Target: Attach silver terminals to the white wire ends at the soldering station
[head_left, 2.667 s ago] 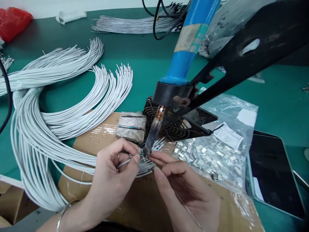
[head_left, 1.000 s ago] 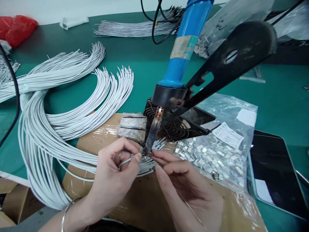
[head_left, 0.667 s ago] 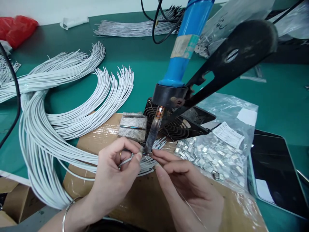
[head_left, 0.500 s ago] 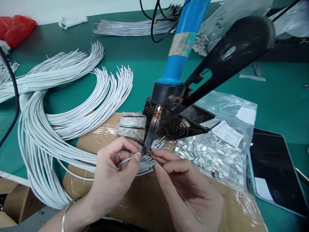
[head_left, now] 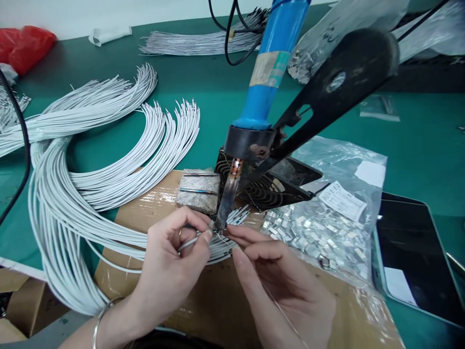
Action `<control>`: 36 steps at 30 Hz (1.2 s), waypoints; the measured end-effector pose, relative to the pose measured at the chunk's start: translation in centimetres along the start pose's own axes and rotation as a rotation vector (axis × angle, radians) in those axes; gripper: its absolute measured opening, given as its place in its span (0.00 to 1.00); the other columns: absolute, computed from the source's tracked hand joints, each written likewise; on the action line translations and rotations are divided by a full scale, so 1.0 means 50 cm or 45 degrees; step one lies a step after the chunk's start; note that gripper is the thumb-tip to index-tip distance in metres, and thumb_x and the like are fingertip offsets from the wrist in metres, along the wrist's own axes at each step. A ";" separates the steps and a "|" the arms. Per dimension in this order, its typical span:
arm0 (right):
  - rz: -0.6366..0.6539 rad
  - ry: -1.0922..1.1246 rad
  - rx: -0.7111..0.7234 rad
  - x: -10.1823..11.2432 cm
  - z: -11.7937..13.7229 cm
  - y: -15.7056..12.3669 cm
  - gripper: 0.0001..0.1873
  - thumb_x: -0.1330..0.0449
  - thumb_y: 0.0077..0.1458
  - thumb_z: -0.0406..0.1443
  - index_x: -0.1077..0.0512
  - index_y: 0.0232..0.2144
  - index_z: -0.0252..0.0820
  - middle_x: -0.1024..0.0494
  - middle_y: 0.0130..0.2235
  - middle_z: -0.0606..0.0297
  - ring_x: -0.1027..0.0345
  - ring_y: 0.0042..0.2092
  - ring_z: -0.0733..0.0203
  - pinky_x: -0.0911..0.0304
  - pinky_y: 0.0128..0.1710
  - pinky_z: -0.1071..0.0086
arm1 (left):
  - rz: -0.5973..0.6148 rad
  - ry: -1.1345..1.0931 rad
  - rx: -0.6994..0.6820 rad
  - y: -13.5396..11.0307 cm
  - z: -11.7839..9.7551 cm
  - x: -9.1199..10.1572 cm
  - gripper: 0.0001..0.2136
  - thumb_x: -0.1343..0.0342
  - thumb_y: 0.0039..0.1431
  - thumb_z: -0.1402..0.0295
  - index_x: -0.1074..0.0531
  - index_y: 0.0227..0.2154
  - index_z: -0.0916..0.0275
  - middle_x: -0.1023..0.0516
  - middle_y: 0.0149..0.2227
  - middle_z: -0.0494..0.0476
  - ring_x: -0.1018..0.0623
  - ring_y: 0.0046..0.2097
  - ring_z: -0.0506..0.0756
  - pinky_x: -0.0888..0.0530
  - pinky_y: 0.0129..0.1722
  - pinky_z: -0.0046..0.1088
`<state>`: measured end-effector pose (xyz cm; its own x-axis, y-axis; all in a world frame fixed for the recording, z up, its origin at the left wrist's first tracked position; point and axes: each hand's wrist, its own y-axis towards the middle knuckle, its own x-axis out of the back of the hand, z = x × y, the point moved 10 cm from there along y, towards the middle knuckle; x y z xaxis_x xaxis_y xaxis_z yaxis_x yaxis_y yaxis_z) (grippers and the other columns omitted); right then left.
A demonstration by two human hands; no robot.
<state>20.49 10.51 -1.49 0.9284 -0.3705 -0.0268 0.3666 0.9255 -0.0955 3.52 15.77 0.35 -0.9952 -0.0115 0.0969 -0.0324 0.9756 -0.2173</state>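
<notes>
A white cable [head_left: 188,243] is pinched between the thumb and fingers of my left hand [head_left: 178,257], its end at the tip of the soldering iron. The blue-handled soldering iron [head_left: 267,68] points down, clamped in a black stand arm [head_left: 327,87]. My right hand [head_left: 283,281] closes on a thin solder wire [head_left: 281,310], which runs across the palm and curves up to the iron's tip. The fingertips of that hand also sit at a tiny metal part by the tip, too small to make out. Both hands are just above the cardboard.
Bundles of white cables [head_left: 90,242] fill the left. A grey block [head_left: 199,189] and a black fan [head_left: 265,189] stand behind the hands. On the right lie a plastic bag of small metal parts [head_left: 327,232] and a phone [head_left: 417,261]. Cardboard [head_left: 210,310] covers the green table.
The soldering iron and its stand arm have shifted slightly left in the view. Both hands stay almost where they were, with the same hold at the tip.
</notes>
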 end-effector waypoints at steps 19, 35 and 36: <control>-0.027 0.003 -0.011 -0.005 0.006 -0.002 0.09 0.31 0.61 0.35 0.22 0.28 0.47 0.12 0.46 0.65 0.17 0.49 0.61 0.24 0.50 0.76 | -0.018 0.052 -0.095 0.002 -0.012 0.006 0.05 0.38 0.56 0.75 0.26 0.25 0.64 0.21 0.31 0.51 0.36 0.21 0.44 0.41 0.19 0.20; -0.031 -0.062 0.110 -0.005 0.014 -0.003 0.09 0.33 0.62 0.33 0.23 0.29 0.48 0.12 0.45 0.67 0.16 0.46 0.64 0.25 0.48 0.76 | -0.021 0.073 -0.077 -0.004 -0.006 0.007 0.05 0.38 0.56 0.73 0.26 0.25 0.65 0.23 0.28 0.50 0.39 0.20 0.43 0.43 0.18 0.19; -0.033 -0.062 0.116 -0.005 0.015 -0.003 0.09 0.32 0.62 0.33 0.23 0.29 0.48 0.12 0.45 0.68 0.16 0.46 0.64 0.26 0.48 0.77 | -0.021 0.076 -0.079 -0.004 -0.006 0.007 0.05 0.38 0.56 0.74 0.26 0.25 0.64 0.23 0.27 0.50 0.39 0.20 0.43 0.43 0.18 0.19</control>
<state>20.25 10.53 -0.71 0.9195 -0.3924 0.0235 0.3926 0.9197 -0.0048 3.22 15.67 0.72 -0.9873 -0.0162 0.1582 -0.0411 0.9871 -0.1548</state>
